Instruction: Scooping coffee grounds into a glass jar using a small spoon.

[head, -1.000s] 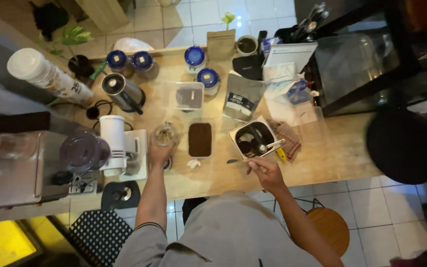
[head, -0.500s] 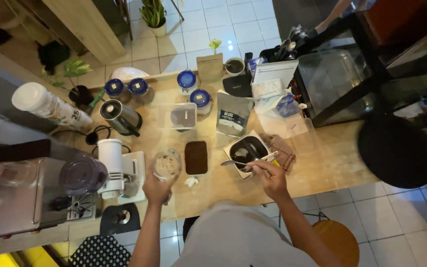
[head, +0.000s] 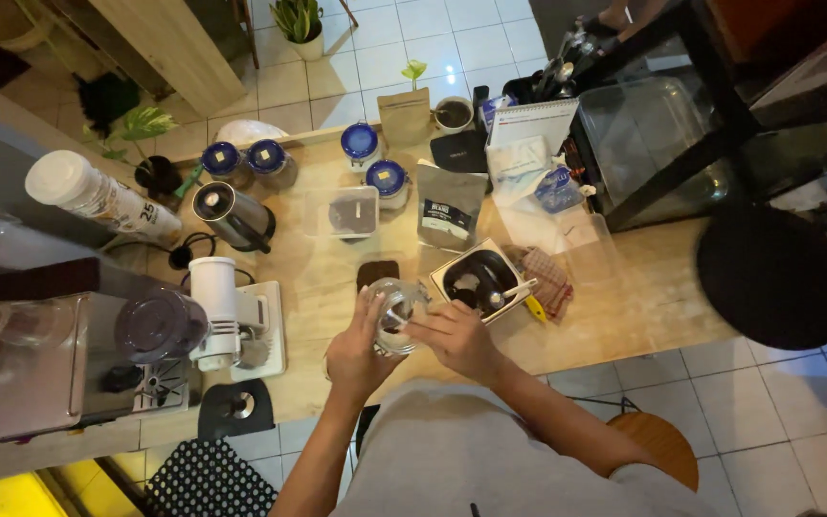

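Both hands clasp a clear glass jar (head: 394, 316): left hand (head: 356, 352) wrapped around it, right hand (head: 454, 337) fingers on top. Beside the jar, a square tray (head: 479, 278) and white grinder (head: 214, 306). Earlier, the right hand was at the tray.

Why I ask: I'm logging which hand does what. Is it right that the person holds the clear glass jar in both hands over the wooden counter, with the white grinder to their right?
Not quite. The head view shows the left hand and right hand both on the jar over the counter, but the grinder stands to their left, not right.
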